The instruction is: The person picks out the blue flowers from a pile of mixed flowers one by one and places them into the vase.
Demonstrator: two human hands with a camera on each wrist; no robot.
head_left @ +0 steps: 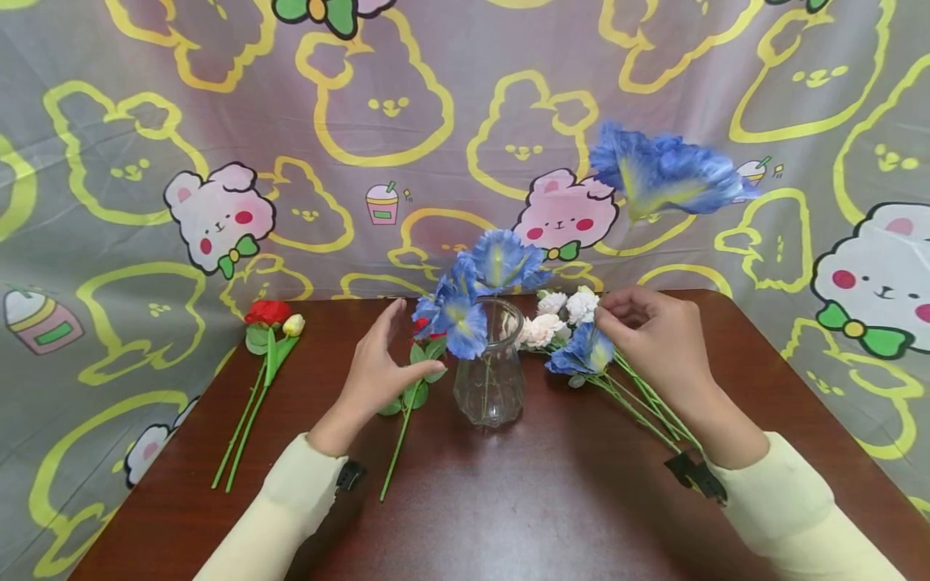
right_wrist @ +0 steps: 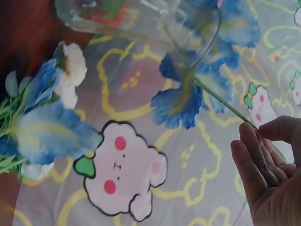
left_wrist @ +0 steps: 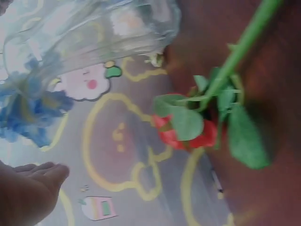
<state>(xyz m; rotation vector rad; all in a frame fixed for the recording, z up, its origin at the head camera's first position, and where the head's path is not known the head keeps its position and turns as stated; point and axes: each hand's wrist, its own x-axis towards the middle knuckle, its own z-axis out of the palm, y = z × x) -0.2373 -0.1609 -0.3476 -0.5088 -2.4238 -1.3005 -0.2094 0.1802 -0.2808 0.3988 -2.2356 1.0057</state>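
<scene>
Pinching a blue flower's stem (right_wrist: 221, 101) above the vase (head_left: 489, 379) mid-tabletop, the right hand (head_left: 654, 339) steered it rimward; the left hand (head_left: 378, 363) hovered released, empty, alongside.

Soft, even room light falls from above, with faint shadows under the hands (head_left: 378, 363) on the glossy desk (head_left: 523, 500), which shows a dull sheen. The head view is sharp though bowed at the edges. Both wrist views are blurred and hazy.
</scene>
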